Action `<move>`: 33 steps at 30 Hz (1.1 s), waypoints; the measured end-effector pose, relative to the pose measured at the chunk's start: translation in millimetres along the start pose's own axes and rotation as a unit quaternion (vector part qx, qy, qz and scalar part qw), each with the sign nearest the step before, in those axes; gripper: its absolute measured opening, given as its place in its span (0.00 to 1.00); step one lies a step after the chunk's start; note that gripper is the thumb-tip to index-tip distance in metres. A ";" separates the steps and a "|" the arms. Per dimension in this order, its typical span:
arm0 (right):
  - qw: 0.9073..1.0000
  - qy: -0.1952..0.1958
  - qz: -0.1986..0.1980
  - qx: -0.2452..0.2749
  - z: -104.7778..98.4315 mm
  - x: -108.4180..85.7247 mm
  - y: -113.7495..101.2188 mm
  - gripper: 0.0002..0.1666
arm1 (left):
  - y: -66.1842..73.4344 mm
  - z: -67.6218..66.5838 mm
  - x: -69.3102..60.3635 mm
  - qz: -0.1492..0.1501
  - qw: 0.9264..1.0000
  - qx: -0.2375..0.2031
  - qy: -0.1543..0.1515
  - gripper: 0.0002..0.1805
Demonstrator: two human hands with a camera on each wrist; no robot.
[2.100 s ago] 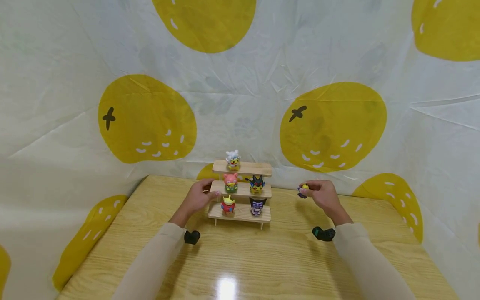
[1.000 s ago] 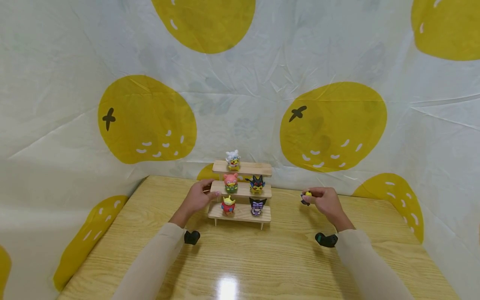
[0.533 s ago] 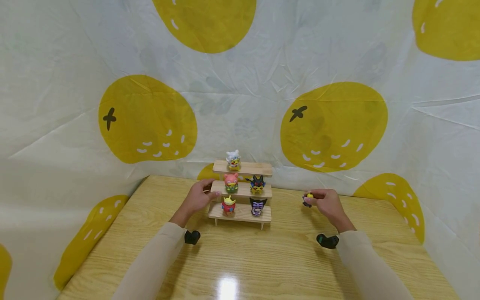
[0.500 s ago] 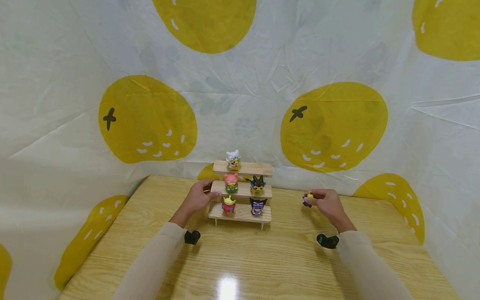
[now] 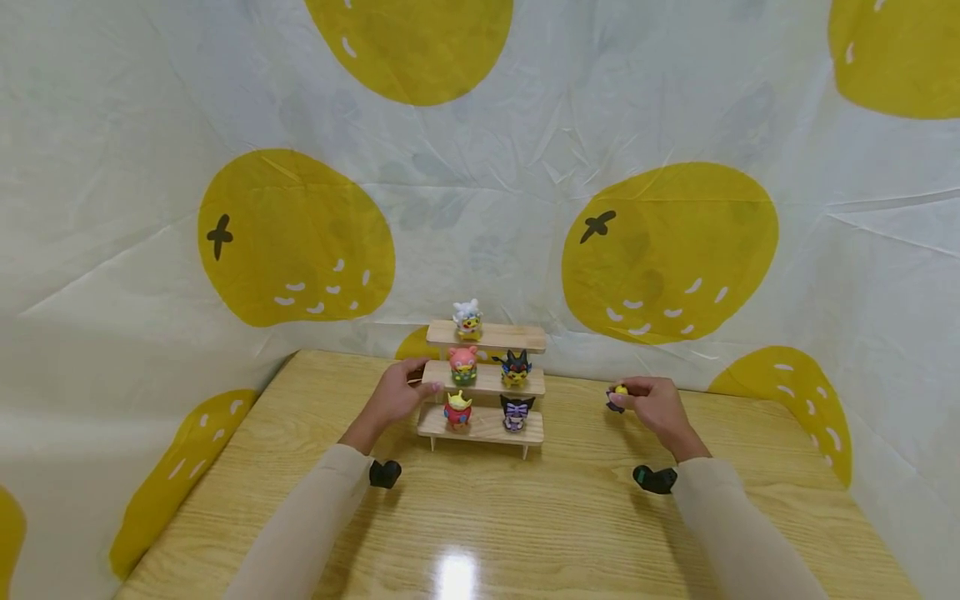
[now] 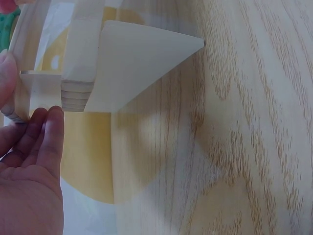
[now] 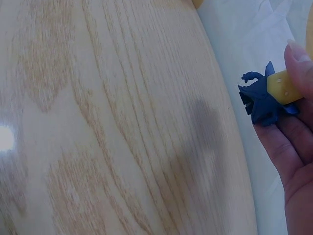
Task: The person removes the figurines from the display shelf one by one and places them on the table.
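My left hand (image 5: 394, 395) grips the left end of the middle tier of a three-tier wooden display stand (image 5: 487, 336), thumb over the board and fingers beneath. In the left wrist view, the fingertips (image 6: 55, 128) touch the stand's pale side. My right hand (image 5: 658, 410) pinches a small yellow and dark-blue figurine (image 7: 264, 100) above the table, right of the stand. A white-hooded figurine (image 5: 468, 320) stands on the top tier. The middle tier bears a pink-hooded figurine (image 5: 463, 366) and a black-eared one; the bottom tier bears a red-bodied figurine (image 5: 457, 412) and a black-and-purple one.
The wooden table (image 5: 495, 517) runs up to a white cloth backdrop (image 5: 480, 233) printed with large yellow fruit, which also hangs at both sides. Black devices (image 5: 654, 479) sit at both wrists, beside the sleeves.
My right hand has moved slightly right and toward me with the figurine since the oldest frame, then stays nearly still. The left hand keeps its grip on the stand.
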State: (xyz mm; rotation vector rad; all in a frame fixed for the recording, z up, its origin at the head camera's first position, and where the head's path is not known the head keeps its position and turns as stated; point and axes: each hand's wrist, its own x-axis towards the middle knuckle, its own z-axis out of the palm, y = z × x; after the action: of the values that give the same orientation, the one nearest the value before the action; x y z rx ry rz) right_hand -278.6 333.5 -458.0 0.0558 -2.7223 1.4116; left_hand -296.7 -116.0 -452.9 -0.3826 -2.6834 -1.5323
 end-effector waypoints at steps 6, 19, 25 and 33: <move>1.000 0.001 0.004 -0.010 0.9 2.0 3.7 0.17 | -0.8 0.5 1.0 0.009 1.000 0.006 -0.003 0.34; 1.000 0.006 0.003 0.005 5.1 4.9 6.0 0.19 | 0.6 -0.5 1.3 -0.006 1.000 0.004 0.000 0.34; 1.000 0.008 0.013 -0.004 4.6 4.6 10.3 0.19 | 1.3 -1.0 0.3 -0.002 1.000 0.004 -0.004 0.35; 1.000 0.018 0.002 0.005 3.1 4.1 19.5 0.18 | -0.3 -0.6 1.1 0.007 1.000 0.005 -0.003 0.34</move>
State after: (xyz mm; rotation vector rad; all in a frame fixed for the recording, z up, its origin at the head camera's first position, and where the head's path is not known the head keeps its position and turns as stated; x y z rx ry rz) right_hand -284.1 342.2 -475.3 0.0264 -2.6877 1.4144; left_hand -297.9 -116.4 -452.7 -0.4066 -2.6862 -1.5162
